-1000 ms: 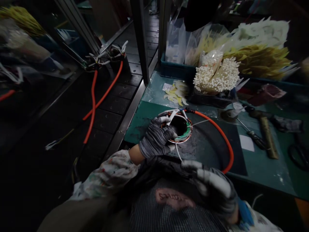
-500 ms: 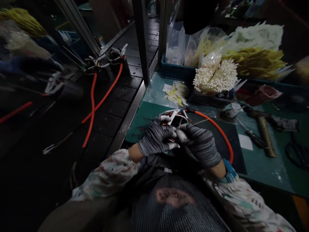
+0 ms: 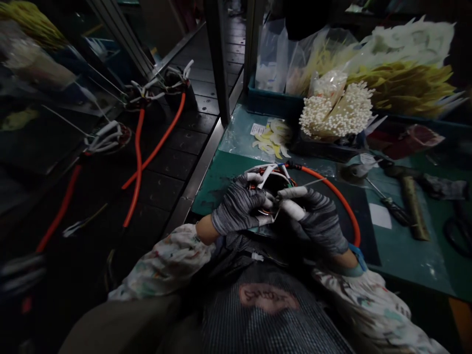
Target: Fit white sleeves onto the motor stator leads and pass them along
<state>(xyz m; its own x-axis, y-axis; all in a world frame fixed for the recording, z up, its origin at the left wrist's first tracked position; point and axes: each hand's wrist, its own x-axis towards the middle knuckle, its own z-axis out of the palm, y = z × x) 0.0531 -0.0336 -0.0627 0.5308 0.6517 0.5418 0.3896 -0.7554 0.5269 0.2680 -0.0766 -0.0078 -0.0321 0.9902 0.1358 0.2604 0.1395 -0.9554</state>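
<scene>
A round motor stator (image 3: pixel 275 184) with copper windings and white sleeved leads sits on the green bench mat (image 3: pixel 221 172), an orange cable (image 3: pixel 341 199) curving from it. My left hand (image 3: pixel 239 206), in a grey glove, is closed on the stator's near left rim. My right hand (image 3: pixel 317 219), also gloved, is closed at the stator's near right side, its white-tipped fingers pinching something thin that I cannot make out. Both hands touch the stator and hide its near half.
A conveyor (image 3: pixel 162 142) at left carries other stators with orange cables (image 3: pixel 138 157). A steel post (image 3: pixel 217 59) stands behind. A blue bin (image 3: pixel 269 101) holds bags of white and yellow strips; a white stick bundle (image 3: pixel 337 113) lies beside it. A hammer (image 3: pixel 409 196), screwdriver (image 3: pixel 387 204) and scissors (image 3: pixel 457 231) lie at right.
My right hand came up from my lap to the stator and now pinches at its near right rim. The left hand kept its grip. Stators on the conveyor moved nearer.
</scene>
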